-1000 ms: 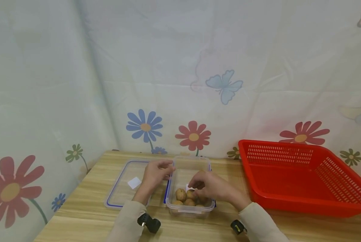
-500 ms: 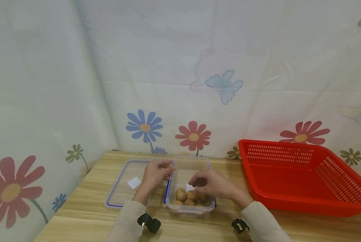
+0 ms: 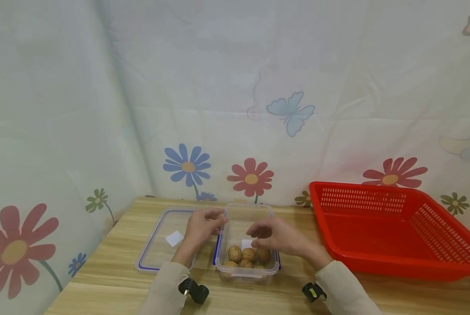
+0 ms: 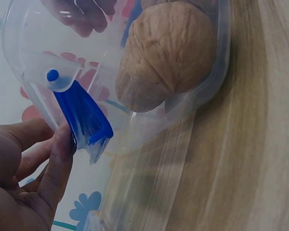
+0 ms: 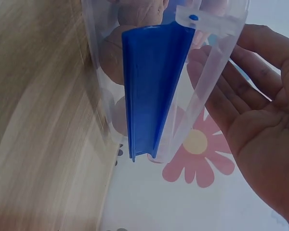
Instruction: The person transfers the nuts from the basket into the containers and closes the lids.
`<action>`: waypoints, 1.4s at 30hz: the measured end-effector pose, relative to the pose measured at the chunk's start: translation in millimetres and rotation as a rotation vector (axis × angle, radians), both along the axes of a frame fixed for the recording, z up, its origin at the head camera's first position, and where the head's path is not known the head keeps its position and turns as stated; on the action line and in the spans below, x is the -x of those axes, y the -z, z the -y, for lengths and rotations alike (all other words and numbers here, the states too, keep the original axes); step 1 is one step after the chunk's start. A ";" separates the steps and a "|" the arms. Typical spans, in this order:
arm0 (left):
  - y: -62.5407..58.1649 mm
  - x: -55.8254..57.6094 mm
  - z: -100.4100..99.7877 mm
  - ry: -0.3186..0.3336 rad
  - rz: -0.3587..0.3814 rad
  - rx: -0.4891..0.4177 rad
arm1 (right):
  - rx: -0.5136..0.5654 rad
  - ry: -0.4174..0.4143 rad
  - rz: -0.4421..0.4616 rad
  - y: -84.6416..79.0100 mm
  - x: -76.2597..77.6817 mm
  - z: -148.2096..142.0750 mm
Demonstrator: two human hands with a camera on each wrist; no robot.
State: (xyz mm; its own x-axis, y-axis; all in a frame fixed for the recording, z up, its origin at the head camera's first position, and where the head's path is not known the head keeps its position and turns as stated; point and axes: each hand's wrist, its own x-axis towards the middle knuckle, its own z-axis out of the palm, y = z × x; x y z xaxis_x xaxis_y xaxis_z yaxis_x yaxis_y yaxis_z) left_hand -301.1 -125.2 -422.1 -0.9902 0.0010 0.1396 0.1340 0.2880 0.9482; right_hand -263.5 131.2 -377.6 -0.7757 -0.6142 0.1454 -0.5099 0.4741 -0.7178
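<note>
A clear storage box (image 3: 247, 272) with blue latches stands uncovered on the table, several walnuts (image 3: 235, 253) gathered at its near end. My left hand (image 3: 202, 226) is at the box's left rim; in the left wrist view its fingertips (image 4: 64, 139) touch the edge beside a blue latch (image 4: 84, 113). Over the right side of the box hovers my right hand (image 3: 280, 238), fingers loosely bent and holding nothing. Its palm faces the box past the right-side latch (image 5: 154, 86) in the right wrist view. Behind the walnuts, a white paper square (image 3: 246, 244) shows within the box.
Left of the box lies its clear lid (image 3: 156, 243) with a blue seal and another white square (image 3: 174, 239) showing on it. A large red plastic basket (image 3: 376, 258) stands to the right. A flower-printed curtain (image 3: 219, 109) hangs behind the wooden table (image 3: 101, 280).
My right hand has let go of a walnut at the right of the box, then risen slightly with its fingers spreading. My left hand has stayed at the left rim.
</note>
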 end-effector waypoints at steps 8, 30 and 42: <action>-0.3 1.1 0.9 0.000 0.003 -0.007 | 0.025 0.010 -0.017 -1.4 1.7 0.0; -8.9 -1.4 4.7 0.031 0.005 -0.028 | 0.185 0.117 -0.080 -11.9 -2.0 -0.6; -34.7 -8.4 18.2 0.032 -0.050 -0.014 | 0.272 0.143 -0.102 -20.9 -6.1 20.3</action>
